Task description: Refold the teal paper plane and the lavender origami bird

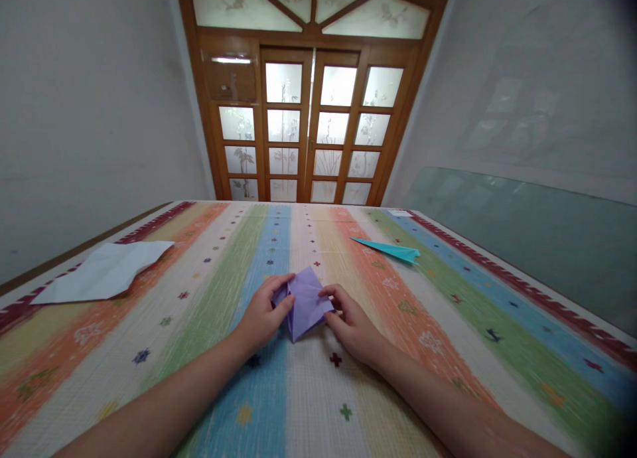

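A folded piece of purple origami paper (307, 302) is held between both hands above the middle of the striped cloth, with one point facing down toward me. My left hand (271, 310) pinches its left edge, thumb on the near face and fingers behind. On the opposite side, my right hand (347, 318) grips the right corner between thumb and index finger. Creases run across the paper's face. The fingertips behind it are partly hidden.
A turquoise folded paper plane (391, 249) lies beyond my right hand. At the far left rests a white sheet of paper (104, 270). The striped tablecloth (199, 352) covers the table, a pale green glass panel (522, 226) stands along the right, and wooden doors (308, 113) are at the back.
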Action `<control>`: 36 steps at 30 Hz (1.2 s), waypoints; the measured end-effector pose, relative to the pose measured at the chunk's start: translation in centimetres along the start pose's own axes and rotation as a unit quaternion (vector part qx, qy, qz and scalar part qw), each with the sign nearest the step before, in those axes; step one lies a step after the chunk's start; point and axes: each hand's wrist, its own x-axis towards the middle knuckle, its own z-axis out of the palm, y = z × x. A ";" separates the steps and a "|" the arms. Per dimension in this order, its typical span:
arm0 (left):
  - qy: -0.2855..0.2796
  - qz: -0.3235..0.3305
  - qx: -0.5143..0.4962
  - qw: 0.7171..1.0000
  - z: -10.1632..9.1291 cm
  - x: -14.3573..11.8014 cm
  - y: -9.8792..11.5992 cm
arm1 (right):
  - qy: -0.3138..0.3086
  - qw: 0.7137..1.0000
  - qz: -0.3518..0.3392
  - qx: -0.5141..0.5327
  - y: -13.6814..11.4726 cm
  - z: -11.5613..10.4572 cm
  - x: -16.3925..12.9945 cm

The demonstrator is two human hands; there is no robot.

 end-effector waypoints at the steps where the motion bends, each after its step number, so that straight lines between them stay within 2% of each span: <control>1: -0.001 -0.001 -0.003 1.000 0.0 0.0 -0.1 | 0.004 1.000 0.005 0.000 0.0 0.0 0.0; 6: 0.002 -0.010 -0.008 1.000 -0.1 0.0 -0.1 | 0.015 0.999 0.042 0.028 0.2 -0.1 0.0; 15: 0.022 -0.044 -0.026 0.998 0.1 0.0 -0.1 | 0.035 0.993 0.068 0.089 1.1 0.0 0.2; 25: 0.022 -0.044 -0.023 0.999 -0.1 0.2 0.1 | 0.033 0.998 0.029 0.042 0.7 0.0 0.2; 30: 0.024 -0.052 -0.021 0.998 -0.1 0.2 0.1 | 0.047 0.997 0.029 0.059 0.6 -0.1 0.3; 36: 0.011 -0.070 -0.043 0.997 0.0 0.3 0.5 | 0.019 0.996 0.017 0.086 0.3 0.0 0.2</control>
